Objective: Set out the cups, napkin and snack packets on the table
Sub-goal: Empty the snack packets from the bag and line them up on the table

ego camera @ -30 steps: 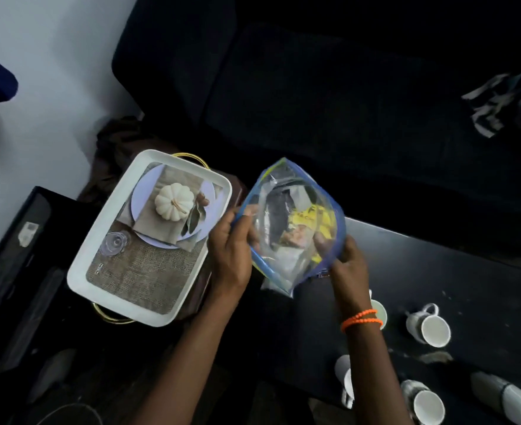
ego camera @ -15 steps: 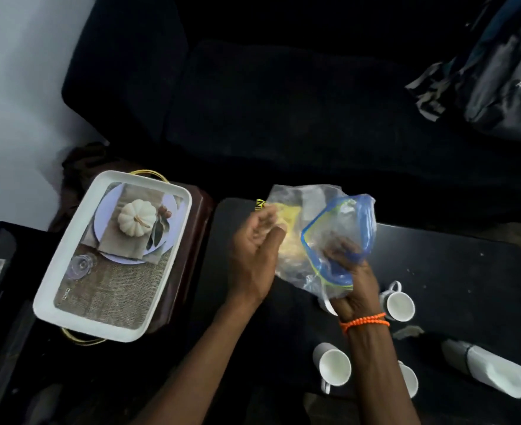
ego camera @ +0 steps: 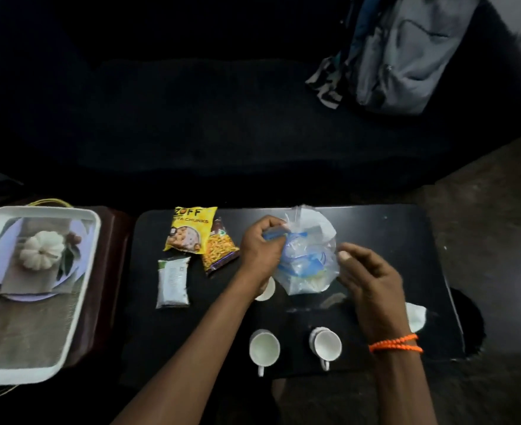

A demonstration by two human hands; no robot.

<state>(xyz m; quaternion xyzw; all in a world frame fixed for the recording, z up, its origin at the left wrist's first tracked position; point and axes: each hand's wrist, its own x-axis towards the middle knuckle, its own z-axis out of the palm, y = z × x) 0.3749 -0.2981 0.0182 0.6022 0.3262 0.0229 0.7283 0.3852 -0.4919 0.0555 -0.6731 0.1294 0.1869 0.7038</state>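
Left hand (ego camera: 260, 250): fingers curled, pinching the crumpled clear plastic zip bag (ego camera: 308, 256) at its 9 o'clock edge. Right hand (ego camera: 371, 283): at the bag's 3 o'clock, fingers relaxed, orange bead bracelet (ego camera: 395, 346) on wrist.

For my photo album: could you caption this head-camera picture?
Left hand gripping a clear bag, three snack packets and white cups laid on a black table.

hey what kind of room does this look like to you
Probably a living room at home. A low black table stands in front of a dark sofa with a grey backpack on it, and white cups and snack packets are laid out on the table.
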